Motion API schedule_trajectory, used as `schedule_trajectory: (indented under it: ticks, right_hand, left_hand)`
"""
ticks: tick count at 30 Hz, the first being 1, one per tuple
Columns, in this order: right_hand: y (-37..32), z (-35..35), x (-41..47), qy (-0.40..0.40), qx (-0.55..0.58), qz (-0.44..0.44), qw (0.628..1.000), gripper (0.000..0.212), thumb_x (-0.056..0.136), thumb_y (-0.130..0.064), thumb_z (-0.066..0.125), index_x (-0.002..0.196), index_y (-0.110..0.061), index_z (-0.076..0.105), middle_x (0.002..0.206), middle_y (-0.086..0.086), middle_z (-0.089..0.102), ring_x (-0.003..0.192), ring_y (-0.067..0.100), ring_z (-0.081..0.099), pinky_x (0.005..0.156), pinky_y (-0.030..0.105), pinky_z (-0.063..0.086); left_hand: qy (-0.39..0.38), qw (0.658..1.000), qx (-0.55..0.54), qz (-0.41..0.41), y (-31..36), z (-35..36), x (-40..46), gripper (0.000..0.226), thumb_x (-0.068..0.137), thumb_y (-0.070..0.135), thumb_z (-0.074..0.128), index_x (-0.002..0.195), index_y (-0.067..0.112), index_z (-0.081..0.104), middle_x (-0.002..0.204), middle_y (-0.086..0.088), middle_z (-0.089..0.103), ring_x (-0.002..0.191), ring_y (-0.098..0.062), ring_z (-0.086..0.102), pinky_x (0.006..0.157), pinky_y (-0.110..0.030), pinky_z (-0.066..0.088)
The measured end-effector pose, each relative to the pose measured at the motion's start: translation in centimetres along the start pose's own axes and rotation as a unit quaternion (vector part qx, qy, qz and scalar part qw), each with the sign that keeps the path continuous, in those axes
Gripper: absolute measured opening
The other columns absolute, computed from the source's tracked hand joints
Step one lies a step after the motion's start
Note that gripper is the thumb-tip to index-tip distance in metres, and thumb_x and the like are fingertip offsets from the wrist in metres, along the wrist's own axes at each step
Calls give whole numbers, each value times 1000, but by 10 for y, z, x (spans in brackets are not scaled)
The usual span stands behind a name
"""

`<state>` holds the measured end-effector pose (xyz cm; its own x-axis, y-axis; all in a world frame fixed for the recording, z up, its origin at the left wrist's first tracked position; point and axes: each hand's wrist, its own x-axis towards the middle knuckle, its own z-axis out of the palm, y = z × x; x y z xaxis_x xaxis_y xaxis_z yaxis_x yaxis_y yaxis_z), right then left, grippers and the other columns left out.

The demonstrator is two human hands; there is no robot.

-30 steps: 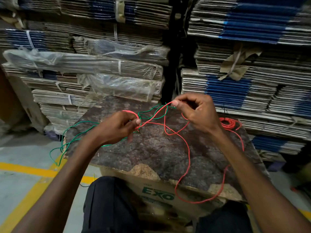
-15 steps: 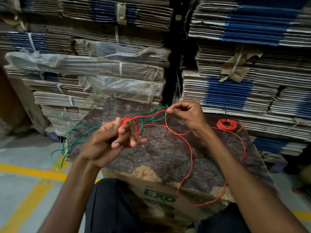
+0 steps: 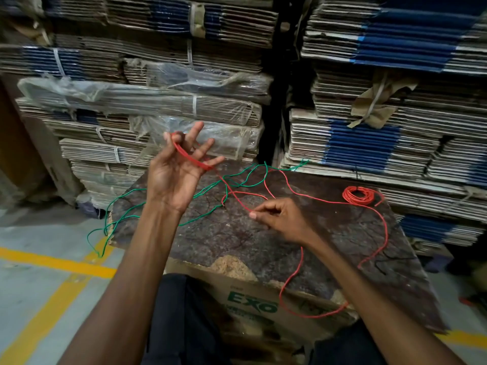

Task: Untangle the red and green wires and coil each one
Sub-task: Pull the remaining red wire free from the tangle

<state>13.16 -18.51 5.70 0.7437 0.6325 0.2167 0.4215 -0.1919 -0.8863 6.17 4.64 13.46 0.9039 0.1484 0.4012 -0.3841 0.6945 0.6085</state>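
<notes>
The cardboard box [image 3: 253, 299] under the worn board bears green capitals reading "EXO" on its near face. A smaller green line below it is too blurred to read. No other lettering is legible.

Dim warehouse corner walled in by stacked cardboard

Strapped bundles of flattened cartons [image 3: 168, 48], some blue-printed and some wrapped in clear plastic [image 3: 137, 93], rise behind a worn, mottled desk [image 3: 237, 238] set on a cardboard box [image 3: 253, 304]; the grey concrete floor [image 3: 34, 233] carries yellow painted lines [image 3: 52, 263].
</notes>
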Motion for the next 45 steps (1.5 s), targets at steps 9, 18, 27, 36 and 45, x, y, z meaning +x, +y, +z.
schedule_trajectory:
  ticks: [9,18,27,36,45]
  right_hand:
    - [-36,-7,-27,-31,-19,-30,999,15,90,-10,67,77,-17,66,61,3,59,53,10,55,51,20,41]
    - [-71,-33,-25,94,48,-113,988,9,88,-15,62,81,-9,63,54,-7,55,42,8,50,45,49,43]
    - [-84,-23,17,187,-25,-164,968,12,93,-14,64,86,-24,67,59,-19,60,45,4,51,45,18,40]
    - [-44,-9,44,208,-40,-81,974,4,88,-25,71,88,-25,74,53,-19,59,39,1,48,42,20,39]
    - [-15,6,11,124,112,93,982,20,94,-24,63,100,-7,72,53,0,53,34,6,42,36,15,32]
  left_hand:
    - [137,944,285,99,-3,0,22,37,103,25,43,73,18,62,96,0,70,77,-6,62,61,-19,40]
    - [-65,654,746,103,-3,-28,4,40,96,35,42,74,9,63,67,-4,61,65,-23,58,68,-43,42]
    - [-127,789,591,-108,-4,-21,-43,37,104,22,40,72,9,52,50,-5,61,65,-24,71,59,-19,44]
    - [-108,938,274,-185,-15,0,-69,32,90,45,62,74,17,62,40,0,43,66,-23,67,92,-52,37]
    - [-128,985,35,-113,-24,22,-42,31,96,38,43,76,22,59,137,-18,56,136,-38,42,104,-66,31]
